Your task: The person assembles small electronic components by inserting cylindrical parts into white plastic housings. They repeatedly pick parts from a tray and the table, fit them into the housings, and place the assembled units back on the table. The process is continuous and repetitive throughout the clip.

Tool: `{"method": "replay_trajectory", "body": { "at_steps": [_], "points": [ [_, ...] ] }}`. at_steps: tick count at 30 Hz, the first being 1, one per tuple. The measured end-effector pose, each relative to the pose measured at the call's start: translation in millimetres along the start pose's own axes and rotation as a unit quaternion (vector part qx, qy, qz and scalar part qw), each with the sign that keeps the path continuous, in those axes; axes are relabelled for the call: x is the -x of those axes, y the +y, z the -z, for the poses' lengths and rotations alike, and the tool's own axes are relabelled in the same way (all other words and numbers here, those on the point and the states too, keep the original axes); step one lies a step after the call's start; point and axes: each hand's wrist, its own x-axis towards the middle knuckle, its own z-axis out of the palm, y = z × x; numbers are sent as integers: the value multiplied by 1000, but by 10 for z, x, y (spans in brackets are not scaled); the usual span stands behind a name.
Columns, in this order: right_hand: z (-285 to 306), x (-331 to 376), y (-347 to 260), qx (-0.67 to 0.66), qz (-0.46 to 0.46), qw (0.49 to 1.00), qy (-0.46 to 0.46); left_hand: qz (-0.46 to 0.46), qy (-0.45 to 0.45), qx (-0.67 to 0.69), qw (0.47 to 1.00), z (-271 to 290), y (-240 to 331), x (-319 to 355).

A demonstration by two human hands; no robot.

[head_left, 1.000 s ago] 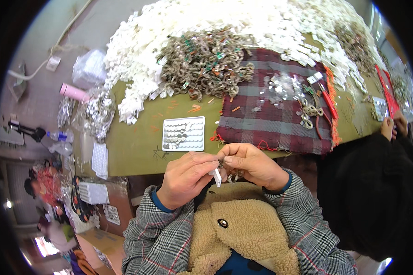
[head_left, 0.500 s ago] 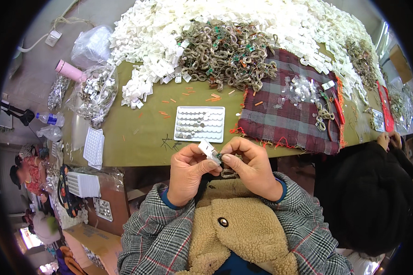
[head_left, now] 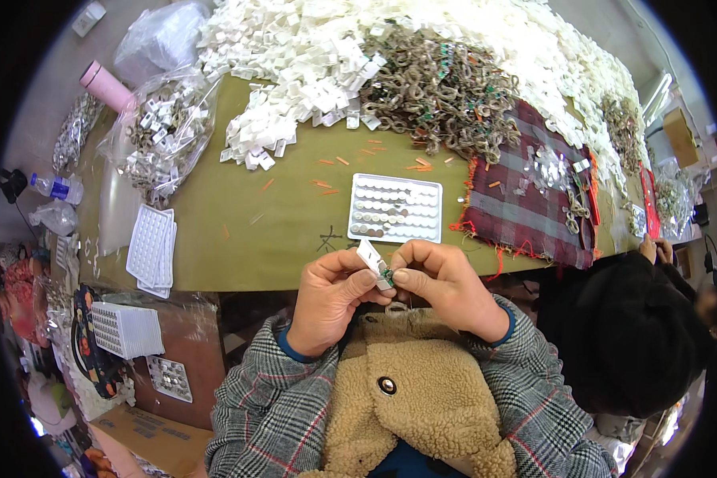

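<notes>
L grip (head_left: 327,303), R grip (head_left: 449,288) moved left rel. to tray (head_left: 398,182): L pinches white housing (head_left: 369,254), R green pc. (head_left: 388,275) at its end, prob. only part-seated.

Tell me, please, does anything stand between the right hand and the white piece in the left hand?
Nothing visible blocks the right hand from the white piece in the left hand. A small green part sits at the piece's lower end, by the right thumb; contact is unclear.

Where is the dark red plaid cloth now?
In the head view, the cloth lies on the green table, right of the white tray of round pieces, beyond the right hand.
</notes>
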Motion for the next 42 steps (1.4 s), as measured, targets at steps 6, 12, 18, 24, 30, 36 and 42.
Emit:
{"method": "replay_trajectory", "body": {
  "at_steps": [6,12,18,24,30,36,42],
  "points": [
    [-103,-131,34,330,271,901,71,-2,17,14,1000,77,49,14],
    [-56,-93,109,454,441,762,137,1,18,58,998,13,11,-49],
    [62,-44,153,481,528,666,215,-33,53,-67,996,-280,-112,-38],
    [879,731,314,254,235,938,19,51,-25,-269,961,-466,-169,6],
    [1584,1816,1474,203,-123,946,219,274,-198,-278,899,-470,-352,-98],
    [1577,2146,1904,163,-265,948,71,325,-202,-269,884,-489,-491,-217],
    [1490,1812,1301,132,-64,988,-36,305,-186,-278,892,-536,-510,-211]
  ]
}}
